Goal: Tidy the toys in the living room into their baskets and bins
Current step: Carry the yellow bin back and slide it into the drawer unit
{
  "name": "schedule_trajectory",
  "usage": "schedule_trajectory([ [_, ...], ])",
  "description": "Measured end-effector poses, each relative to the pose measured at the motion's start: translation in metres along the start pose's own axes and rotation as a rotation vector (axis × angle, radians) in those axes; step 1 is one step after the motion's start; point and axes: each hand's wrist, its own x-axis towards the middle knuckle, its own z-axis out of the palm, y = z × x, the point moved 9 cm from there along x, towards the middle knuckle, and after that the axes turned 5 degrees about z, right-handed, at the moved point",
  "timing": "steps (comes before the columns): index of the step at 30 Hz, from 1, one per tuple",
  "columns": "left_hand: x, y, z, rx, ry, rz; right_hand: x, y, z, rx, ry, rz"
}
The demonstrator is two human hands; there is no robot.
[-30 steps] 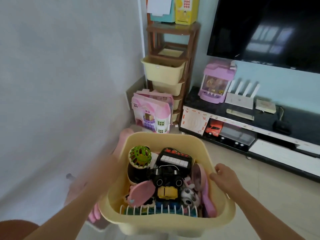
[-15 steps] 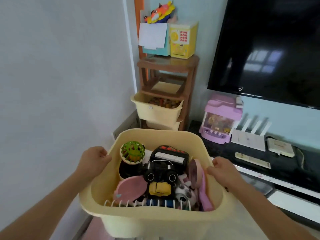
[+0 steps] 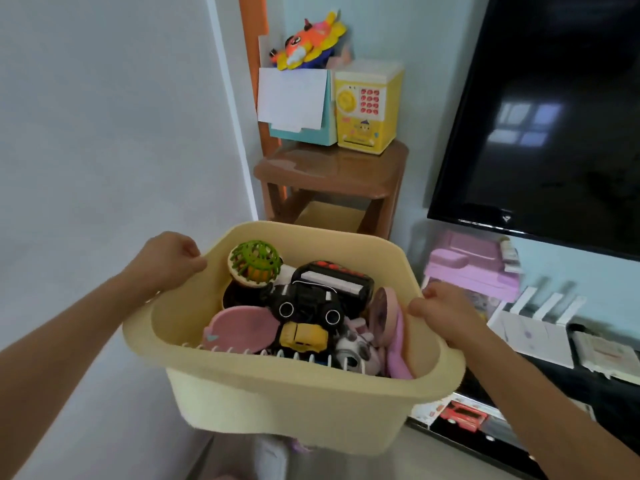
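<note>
I hold a pale yellow plastic bin [image 3: 294,403] in the air in front of me. My left hand [image 3: 169,258] grips its left rim and my right hand [image 3: 446,310] grips its right rim. The bin is full of toys: a green lattice ball [image 3: 254,261], a black toy car [image 3: 308,303], a small yellow car [image 3: 304,336], a black toy keyboard [image 3: 337,275] and pink plastic pieces [image 3: 239,327]. The bin hangs just in front of a brown shelf rack [image 3: 332,171] in the corner.
On top of the rack stand a yellow toy safe [image 3: 365,109], a teal box with white paper [image 3: 294,102] and an orange plush [image 3: 308,43]. A wall is at the left. At the right are a black TV [image 3: 554,109], a pink toy machine [image 3: 474,265] and a dark TV bench [image 3: 561,386].
My left hand has come up and taken the left rim. The bin has risen from floor height and moved closer to the rack, now hiding the rack's lower drawers.
</note>
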Motion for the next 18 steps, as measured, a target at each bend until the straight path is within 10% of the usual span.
schedule_trajectory([
  [18, 0.150, 0.014, -0.016, -0.037, -0.163, 0.054, 0.094, -0.083, -0.026, 0.120, 0.002, 0.023],
])
